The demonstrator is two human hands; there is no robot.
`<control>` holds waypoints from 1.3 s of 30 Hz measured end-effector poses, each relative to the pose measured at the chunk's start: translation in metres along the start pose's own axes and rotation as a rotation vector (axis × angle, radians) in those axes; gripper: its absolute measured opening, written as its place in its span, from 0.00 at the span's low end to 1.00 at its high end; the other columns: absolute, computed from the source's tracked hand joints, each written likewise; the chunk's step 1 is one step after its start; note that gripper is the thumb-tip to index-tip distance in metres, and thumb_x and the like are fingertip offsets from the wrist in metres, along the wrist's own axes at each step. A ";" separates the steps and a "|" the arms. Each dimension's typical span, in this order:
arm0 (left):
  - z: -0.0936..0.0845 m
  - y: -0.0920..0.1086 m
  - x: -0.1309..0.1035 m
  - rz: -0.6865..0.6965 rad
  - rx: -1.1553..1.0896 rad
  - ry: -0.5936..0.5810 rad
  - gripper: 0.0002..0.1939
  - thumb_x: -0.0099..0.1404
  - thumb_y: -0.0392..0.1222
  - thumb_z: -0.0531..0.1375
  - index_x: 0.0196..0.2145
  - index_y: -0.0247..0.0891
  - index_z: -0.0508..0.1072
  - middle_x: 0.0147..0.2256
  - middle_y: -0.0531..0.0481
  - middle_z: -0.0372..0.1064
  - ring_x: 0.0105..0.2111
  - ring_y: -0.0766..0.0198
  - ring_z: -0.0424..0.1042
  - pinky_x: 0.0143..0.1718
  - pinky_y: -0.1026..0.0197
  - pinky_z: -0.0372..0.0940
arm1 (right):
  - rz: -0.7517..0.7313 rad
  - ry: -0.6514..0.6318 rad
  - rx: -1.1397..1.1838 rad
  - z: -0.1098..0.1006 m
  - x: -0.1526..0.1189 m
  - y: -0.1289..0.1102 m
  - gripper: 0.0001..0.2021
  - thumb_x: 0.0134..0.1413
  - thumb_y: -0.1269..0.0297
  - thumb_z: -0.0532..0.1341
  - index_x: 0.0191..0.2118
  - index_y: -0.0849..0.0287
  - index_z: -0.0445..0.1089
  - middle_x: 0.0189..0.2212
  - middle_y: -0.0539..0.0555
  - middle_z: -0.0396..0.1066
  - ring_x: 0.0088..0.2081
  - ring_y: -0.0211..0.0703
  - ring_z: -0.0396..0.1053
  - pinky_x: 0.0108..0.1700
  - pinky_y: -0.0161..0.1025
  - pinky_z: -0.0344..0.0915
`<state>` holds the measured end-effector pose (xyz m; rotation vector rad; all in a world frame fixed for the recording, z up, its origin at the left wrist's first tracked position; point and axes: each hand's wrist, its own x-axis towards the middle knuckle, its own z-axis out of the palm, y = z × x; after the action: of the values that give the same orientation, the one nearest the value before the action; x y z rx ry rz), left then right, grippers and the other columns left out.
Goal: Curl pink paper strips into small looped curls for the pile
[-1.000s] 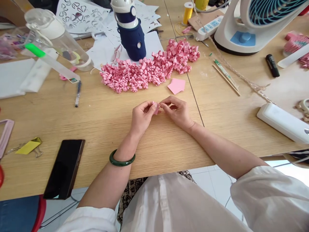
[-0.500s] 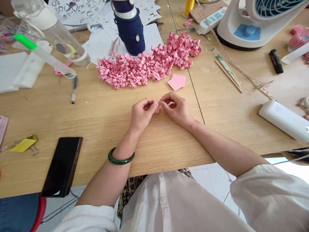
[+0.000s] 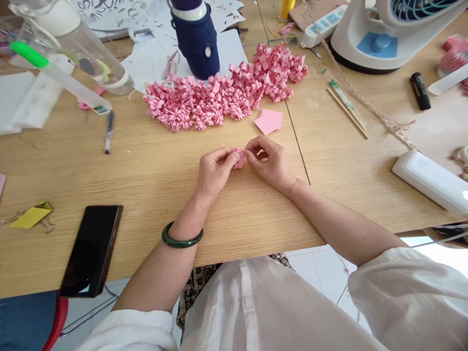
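Between thumb and fingers, my left hand (image 3: 215, 170) pinches a small pink paper piece (image 3: 240, 159) with curled bits at its edge. The fingertips of my right hand (image 3: 268, 161) are pressed together at that piece's right edge. Just beyond my hands lie flat pink paper shapes (image 3: 269, 121), overlapping each other. Farther back, a long heap of curled pink paper pieces (image 3: 204, 103) stretches across the table.
A black phone (image 3: 91, 251) lies at the table's front left, near a yellow piece with binder clips (image 3: 32, 215). Behind the heap stands a dark blue cup (image 3: 195, 44). To the right are wooden sticks (image 3: 347, 112), a white fan (image 3: 369, 41) and a white box (image 3: 431, 180).
The view has shifted slightly. More of the pink piece now shows between my hands, and my right fingertips have moved a little to the right and up.
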<state>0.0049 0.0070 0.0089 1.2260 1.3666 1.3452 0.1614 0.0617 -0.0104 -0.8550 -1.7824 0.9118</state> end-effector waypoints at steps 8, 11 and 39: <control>0.000 -0.005 0.001 0.006 -0.007 0.028 0.12 0.64 0.44 0.67 0.25 0.38 0.79 0.24 0.53 0.72 0.28 0.68 0.69 0.34 0.64 0.65 | -0.086 -0.014 -0.037 -0.002 -0.002 0.001 0.05 0.62 0.67 0.63 0.33 0.58 0.69 0.30 0.48 0.71 0.30 0.35 0.68 0.32 0.35 0.66; 0.000 -0.004 0.001 -0.006 -0.005 -0.003 0.09 0.62 0.46 0.69 0.28 0.38 0.82 0.26 0.52 0.75 0.29 0.66 0.72 0.35 0.64 0.67 | -0.067 -0.005 -0.049 -0.002 -0.002 0.000 0.05 0.61 0.68 0.63 0.33 0.58 0.68 0.29 0.48 0.71 0.30 0.35 0.67 0.31 0.35 0.66; 0.000 -0.006 0.003 -0.150 -0.214 0.039 0.14 0.57 0.45 0.73 0.20 0.37 0.78 0.23 0.53 0.70 0.26 0.70 0.67 0.33 0.66 0.70 | -0.581 -0.072 -0.591 -0.007 -0.004 0.008 0.11 0.77 0.68 0.54 0.39 0.57 0.70 0.37 0.55 0.74 0.38 0.43 0.70 0.37 0.39 0.65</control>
<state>0.0035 0.0100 0.0032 0.9412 1.2779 1.3758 0.1702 0.0635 -0.0171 -0.5902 -2.2340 0.0312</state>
